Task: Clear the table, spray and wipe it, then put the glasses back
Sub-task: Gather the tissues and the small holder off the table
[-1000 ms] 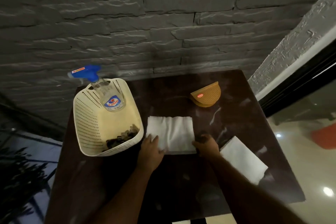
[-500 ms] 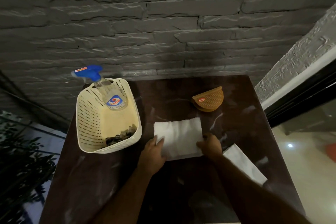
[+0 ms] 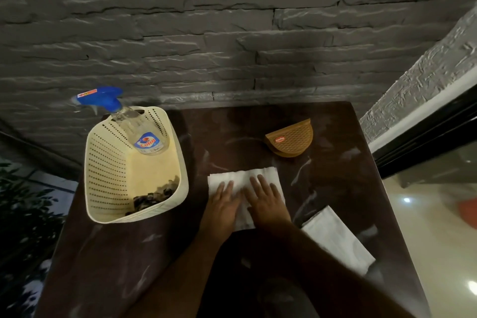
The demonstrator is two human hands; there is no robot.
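Fingers of both hands are lying spread and flat, pressing down on a white paper towel, gripping nothing. Left hand is sitting on the towel's near-left part, right hand on its near-right part, the two nearly touching at the middle. Towel is lying flat at the centre of the dark marbled surface, long axis running roughly 9 to 3 o'clock, slightly rising toward 2 o'clock.

Second folded white towel is lying at 4 o'clock from the hands, long axis running 10 to 4 o'clock, partly hidden by the right forearm.

Cream perforated basket is sitting at 9 o'clock from the towel, near it but apart, long axis running about 12 to 6 o'clock. Spray bottle is leaning inside its far end, blue trigger head sticking out over the rim and pointing toward 9 o'clock; label is reading "Colin". Dark small items are lying in the basket's near corner, too dim to identify.

Brown half-round plastic holder is standing at 1 o'clock from the towel, well apart, with a small red logo, unreadable.

Grey stone wall is backing the surface at 12 o'clock.
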